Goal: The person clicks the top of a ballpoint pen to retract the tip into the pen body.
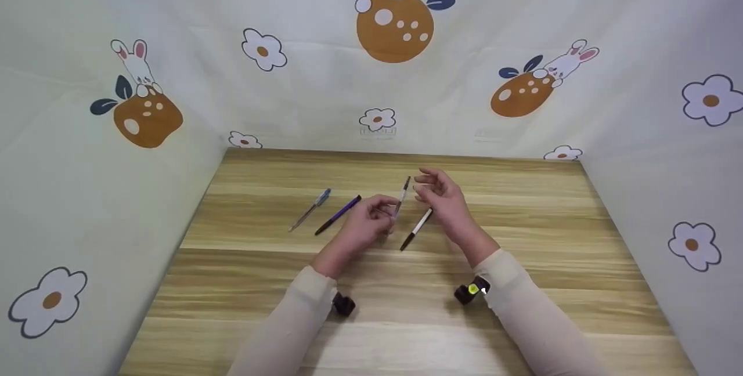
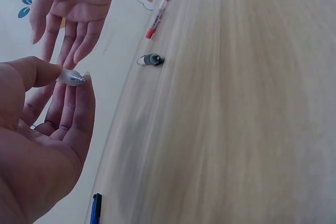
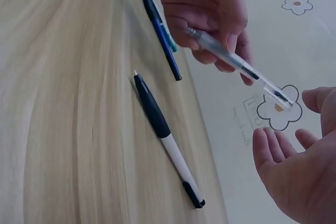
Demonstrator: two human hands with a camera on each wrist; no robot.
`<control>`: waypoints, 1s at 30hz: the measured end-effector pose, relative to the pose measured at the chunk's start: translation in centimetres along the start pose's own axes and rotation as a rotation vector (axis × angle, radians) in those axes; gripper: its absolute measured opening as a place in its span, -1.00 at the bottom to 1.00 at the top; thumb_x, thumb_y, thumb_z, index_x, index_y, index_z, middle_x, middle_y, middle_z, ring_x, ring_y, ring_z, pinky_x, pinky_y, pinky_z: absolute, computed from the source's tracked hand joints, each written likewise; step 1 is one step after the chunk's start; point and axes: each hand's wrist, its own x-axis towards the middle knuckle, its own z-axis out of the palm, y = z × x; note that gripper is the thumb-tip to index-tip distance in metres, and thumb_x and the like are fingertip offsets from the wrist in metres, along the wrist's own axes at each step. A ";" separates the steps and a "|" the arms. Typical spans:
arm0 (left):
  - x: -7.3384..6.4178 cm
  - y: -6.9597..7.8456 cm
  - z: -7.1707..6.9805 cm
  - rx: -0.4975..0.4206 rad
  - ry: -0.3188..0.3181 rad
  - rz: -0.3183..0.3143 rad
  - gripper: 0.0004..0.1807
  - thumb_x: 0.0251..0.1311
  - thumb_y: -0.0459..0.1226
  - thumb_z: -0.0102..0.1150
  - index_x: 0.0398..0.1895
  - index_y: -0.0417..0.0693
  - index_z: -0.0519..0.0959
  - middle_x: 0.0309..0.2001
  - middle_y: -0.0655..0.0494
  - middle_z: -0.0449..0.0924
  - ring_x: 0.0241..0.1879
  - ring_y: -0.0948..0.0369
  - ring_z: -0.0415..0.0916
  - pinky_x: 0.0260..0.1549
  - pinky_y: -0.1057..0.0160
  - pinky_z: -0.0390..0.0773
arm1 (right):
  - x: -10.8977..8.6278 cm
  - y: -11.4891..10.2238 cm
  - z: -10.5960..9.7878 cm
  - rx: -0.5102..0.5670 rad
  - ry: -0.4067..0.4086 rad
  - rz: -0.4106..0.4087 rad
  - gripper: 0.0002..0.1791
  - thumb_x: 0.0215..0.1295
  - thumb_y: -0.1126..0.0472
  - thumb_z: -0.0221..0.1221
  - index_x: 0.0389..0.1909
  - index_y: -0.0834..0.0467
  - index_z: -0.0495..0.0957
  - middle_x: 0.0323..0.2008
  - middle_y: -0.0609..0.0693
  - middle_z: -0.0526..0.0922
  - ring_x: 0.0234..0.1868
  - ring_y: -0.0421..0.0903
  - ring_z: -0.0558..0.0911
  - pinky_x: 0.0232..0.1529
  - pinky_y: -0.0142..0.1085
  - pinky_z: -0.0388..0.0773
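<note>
My left hand pinches a clear ballpoint pen between thumb and fingers, raised above the table. In the right wrist view the pen slants down toward my right hand, its clip end nearest those fingers. The right hand is apart from the pen, fingers loosely spread and palm turned toward it, holding nothing. Below the hands lies a white pen with a black grip. To the left of my left hand rest a dark blue pen and a clear pen with a light blue end.
A red pen lies beyond the white one in the left wrist view. The wood-grain table meets pale printed curtains at its back and sides. A small black camera sits on each wrist.
</note>
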 end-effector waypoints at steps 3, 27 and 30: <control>0.0 0.1 0.6 -0.039 0.001 -0.008 -0.52 0.29 -0.59 0.19 0.27 -0.26 0.67 -0.08 -0.07 0.68 -0.23 0.15 0.65 -0.27 0.26 0.74 | 0.0 -0.1 0.3 0.043 0.010 0.005 -0.47 0.58 0.39 0.26 0.50 0.30 0.46 0.29 0.32 0.60 0.28 0.19 0.63 0.37 0.17 0.60; -0.1 -0.3 2.5 -0.135 0.006 -0.024 -0.58 0.28 -0.60 0.17 0.21 -0.34 0.60 -0.09 0.02 0.65 -0.15 0.20 0.64 -0.24 0.25 0.74 | -0.1 -0.2 1.1 0.079 -0.011 -0.015 -0.45 0.45 0.54 0.30 0.42 0.26 0.57 0.14 0.29 0.66 0.08 0.00 0.71 0.12 -0.21 0.74; 0.0 -0.5 2.6 -0.133 0.011 -0.015 -0.61 0.29 -0.60 0.20 0.18 -0.34 0.60 -0.09 0.01 0.66 -0.15 0.19 0.64 -0.23 0.24 0.75 | -0.1 -0.2 1.2 0.083 -0.021 -0.031 -0.44 0.43 0.58 0.29 0.42 0.27 0.57 0.09 0.22 0.68 0.07 0.01 0.71 0.11 -0.20 0.75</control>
